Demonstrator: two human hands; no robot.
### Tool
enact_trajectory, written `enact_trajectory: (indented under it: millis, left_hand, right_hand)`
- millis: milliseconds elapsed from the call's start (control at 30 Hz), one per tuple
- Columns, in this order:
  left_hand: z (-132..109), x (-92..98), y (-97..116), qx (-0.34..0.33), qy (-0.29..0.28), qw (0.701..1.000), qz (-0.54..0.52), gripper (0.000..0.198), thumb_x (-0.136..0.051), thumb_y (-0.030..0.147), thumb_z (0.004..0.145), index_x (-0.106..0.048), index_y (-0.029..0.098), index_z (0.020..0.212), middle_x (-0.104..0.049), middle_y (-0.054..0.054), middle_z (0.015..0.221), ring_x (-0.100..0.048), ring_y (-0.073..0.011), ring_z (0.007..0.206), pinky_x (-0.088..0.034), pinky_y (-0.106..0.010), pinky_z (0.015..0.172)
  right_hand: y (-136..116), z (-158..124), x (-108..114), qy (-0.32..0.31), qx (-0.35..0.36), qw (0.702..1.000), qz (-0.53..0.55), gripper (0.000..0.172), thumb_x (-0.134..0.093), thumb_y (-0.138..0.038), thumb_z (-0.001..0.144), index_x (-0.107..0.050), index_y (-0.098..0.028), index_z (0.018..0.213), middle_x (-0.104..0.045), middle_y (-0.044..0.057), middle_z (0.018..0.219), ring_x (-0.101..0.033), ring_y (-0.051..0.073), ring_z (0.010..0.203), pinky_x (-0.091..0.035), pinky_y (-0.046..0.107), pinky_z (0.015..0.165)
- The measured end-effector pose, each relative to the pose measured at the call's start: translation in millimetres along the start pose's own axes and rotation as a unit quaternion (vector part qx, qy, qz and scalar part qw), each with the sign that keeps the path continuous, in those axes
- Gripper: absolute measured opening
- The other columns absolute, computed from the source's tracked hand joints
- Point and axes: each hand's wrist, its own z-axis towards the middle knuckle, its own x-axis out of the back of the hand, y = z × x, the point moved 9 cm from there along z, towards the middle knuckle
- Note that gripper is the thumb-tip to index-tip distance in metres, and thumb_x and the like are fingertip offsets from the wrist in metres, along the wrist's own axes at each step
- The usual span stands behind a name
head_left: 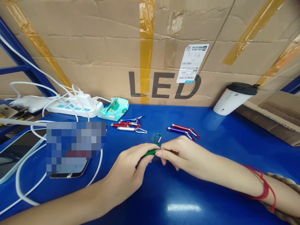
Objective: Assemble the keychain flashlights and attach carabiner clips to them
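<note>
Near the middle of the blue table, my left hand (131, 165) is closed around a slim green keychain flashlight (151, 152), pinching it between thumb and fingers. Its green carabiner clip (157, 139) stands up just behind the fingertips. My right hand (178, 153) meets the left at the flashlight's end, thumb and forefinger pinched on it there; the exact part is mostly hidden. Beyond the left hand lie several similar flashlights, among them a silver one (126, 128) and a blue one (128, 119). Past the right hand are a purple one (179, 130) and a red one (182, 127).
A white power strip (70, 108) with looping cables and a green tissue pack (114, 108) sit at the back left. Phones, one partly blurred (70, 170), lie at left. A lidded paper cup (231, 100) tilts at right by a cardboard box (269, 122). A large carton (105, 62) walls the back.
</note>
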Motion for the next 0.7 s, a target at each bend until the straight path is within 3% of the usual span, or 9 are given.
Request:
enact_trajectory:
  millis: [100,167,233,300,533,700]
  left_hand:
    - [3.4,1.3,-7.3,0.054,0.001,0.998,-0.042,0.021,-0.041,0.016,0.089,-0.057,0.019,0.102,-0.065,0.000,0.087,-0.060,-0.0091,0.071,-0.047,-0.016,0.066]
    - [4.1,1.0,-11.0,0.085,-0.002,0.995,-0.057,0.019,-0.041,0.017,0.089,-0.057,0.020,0.099,-0.063,0.002,0.077,-0.057,-0.0077,0.064,-0.045,-0.015,0.060]
    - [3.5,0.3,-13.2,0.105,-0.006,0.992,-0.069,0.017,-0.041,0.018,0.089,-0.056,0.019,0.097,-0.060,0.003,0.071,-0.055,-0.0070,0.060,-0.042,-0.014,0.054]
    - [2.3,-1.2,-14.2,0.114,-0.011,0.990,-0.080,0.016,-0.040,0.020,0.089,-0.055,0.019,0.095,-0.057,0.003,0.068,-0.051,-0.0066,0.056,-0.039,-0.014,0.050]
    - [-0.1,-10.9,-8.2,0.092,-0.071,0.991,-0.073,0.018,-0.036,0.019,0.090,-0.053,0.020,0.096,-0.053,0.004,0.069,-0.050,-0.0084,0.061,-0.037,-0.017,0.056]
    - [-2.3,-12.6,-3.9,0.073,-0.089,0.992,-0.060,0.011,-0.035,0.018,0.089,-0.043,0.019,0.083,-0.051,0.003,0.068,-0.047,-0.0094,0.058,-0.036,-0.019,0.053]
  right_hand:
    - [-8.2,-3.6,26.3,0.140,0.073,0.977,-0.142,0.049,-0.040,-0.058,0.080,-0.065,-0.015,0.083,-0.058,-0.003,0.066,-0.046,-0.005,0.053,-0.032,0.006,0.054]
    - [-23.1,-14.1,39.5,0.238,0.156,0.929,-0.235,0.038,-0.049,-0.051,0.077,-0.064,-0.021,0.096,-0.062,-0.004,0.079,-0.052,-0.005,0.064,-0.036,0.006,0.061]
    - [-38.3,-26.7,40.8,0.290,0.247,0.875,-0.297,0.028,-0.052,-0.040,0.079,-0.063,-0.025,0.100,-0.062,-0.005,0.089,-0.055,-0.005,0.076,-0.039,0.006,0.069]
    - [-45.5,-33.1,36.5,0.289,0.301,0.851,-0.318,0.021,-0.050,-0.031,0.082,-0.064,-0.025,0.096,-0.062,-0.006,0.094,-0.056,-0.006,0.082,-0.040,0.005,0.071]
    - [-45.9,-30.7,32.9,0.222,0.306,0.894,-0.242,0.016,-0.050,-0.021,0.082,-0.066,-0.022,0.081,-0.061,-0.007,0.084,-0.056,-0.006,0.078,-0.042,0.004,0.072]
    - [-49.1,-34.5,30.4,0.204,0.311,0.893,-0.255,0.020,-0.045,-0.018,0.084,-0.065,-0.020,0.080,-0.061,-0.005,0.086,-0.054,-0.006,0.080,-0.041,0.005,0.073]
